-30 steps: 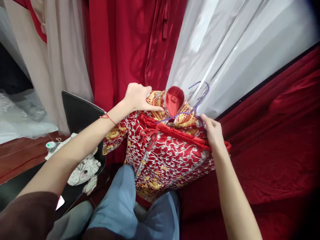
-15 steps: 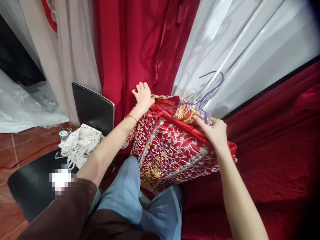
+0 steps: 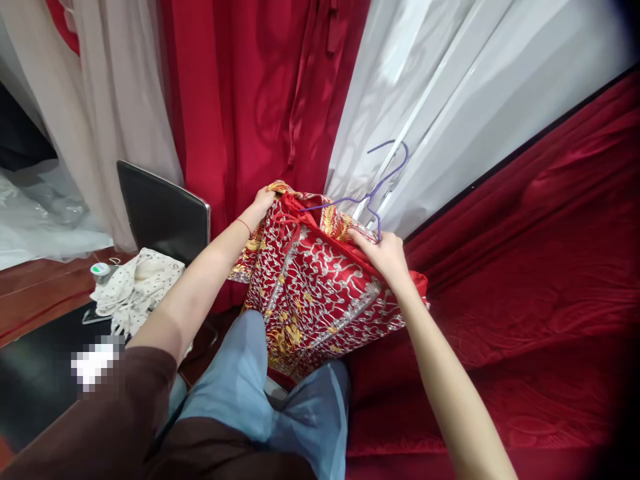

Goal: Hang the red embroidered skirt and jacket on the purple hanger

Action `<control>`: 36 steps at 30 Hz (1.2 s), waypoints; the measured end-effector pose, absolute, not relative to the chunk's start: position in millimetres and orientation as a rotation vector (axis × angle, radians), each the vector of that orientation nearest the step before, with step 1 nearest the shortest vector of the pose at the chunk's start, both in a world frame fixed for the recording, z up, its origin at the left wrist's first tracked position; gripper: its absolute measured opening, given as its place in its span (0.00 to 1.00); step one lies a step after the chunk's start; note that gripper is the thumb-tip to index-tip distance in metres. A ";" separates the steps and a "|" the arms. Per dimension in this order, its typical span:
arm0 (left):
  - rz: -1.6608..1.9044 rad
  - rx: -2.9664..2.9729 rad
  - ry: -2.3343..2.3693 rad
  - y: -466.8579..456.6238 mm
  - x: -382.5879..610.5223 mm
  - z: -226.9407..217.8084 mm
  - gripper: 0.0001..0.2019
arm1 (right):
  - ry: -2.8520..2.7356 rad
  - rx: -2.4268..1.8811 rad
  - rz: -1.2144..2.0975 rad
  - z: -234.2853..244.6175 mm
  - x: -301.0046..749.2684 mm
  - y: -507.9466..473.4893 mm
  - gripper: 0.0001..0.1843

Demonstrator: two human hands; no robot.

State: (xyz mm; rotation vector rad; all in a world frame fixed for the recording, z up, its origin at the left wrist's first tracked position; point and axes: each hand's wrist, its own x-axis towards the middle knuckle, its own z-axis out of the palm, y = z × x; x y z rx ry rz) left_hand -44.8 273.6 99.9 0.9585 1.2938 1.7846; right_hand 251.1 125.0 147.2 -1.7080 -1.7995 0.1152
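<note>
At 6 to 7 o'clock, nearest the viewer, knees in blue trousers [image 3: 230, 380] are parted, and between them the lower part of a red garment [image 3: 320, 287], embroidered in silver and gold, is let down; it fills the centre, perhaps steadied there by the legs. Its upper edge is held at two places, apparently so that it is kept spread. At 11 o'clock a gold-worked corner is gripped by the left hand [image 3: 265, 199], its fingers closed and partly hidden in cloth. At 2 o'clock the edge is pinched by the right hand [image 3: 385, 253], thumb in front, other fingers mostly out of sight. Just beside that thumb, one arm of a purple hanger [image 3: 371, 195] is seen, its hook pointed toward 1 o'clock. At 8 to 9 o'clock, on a black chair [image 3: 165, 217], a spotted white cloth [image 3: 145, 280] is heaped; a small round container [image 3: 100, 271], its top white and green, is set against it, contents hidden. Farther off, a red drape [image 3: 260, 80] is hung at 11 to 12 o'clock and white fabric [image 3: 465, 113] at 1 o'clock.
</note>
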 end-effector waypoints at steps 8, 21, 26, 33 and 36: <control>1.925 1.710 1.408 251.4 -94.3 157.3 0.05 | -1.828 -1.658 0.175 146.0 265.6 124.5 0.35; 0.607 2.731 1.923 180.1 -136.5 218.2 0.10 | -1.870 -1.623 0.253 138.1 273.2 132.1 0.34; 0.300 2.345 1.461 154.4 -134.4 169.8 0.22 | -1.889 -1.638 0.269 136.4 277.7 133.2 0.35; 0.992 2.249 1.473 153.2 -106.6 172.4 0.30 | -1.897 -1.647 0.395 141.9 276.7 129.3 0.36; 1.072 2.294 1.633 151.2 -79.3 153.5 0.24 | -1.877 -1.694 0.373 139.9 274.5 130.4 0.36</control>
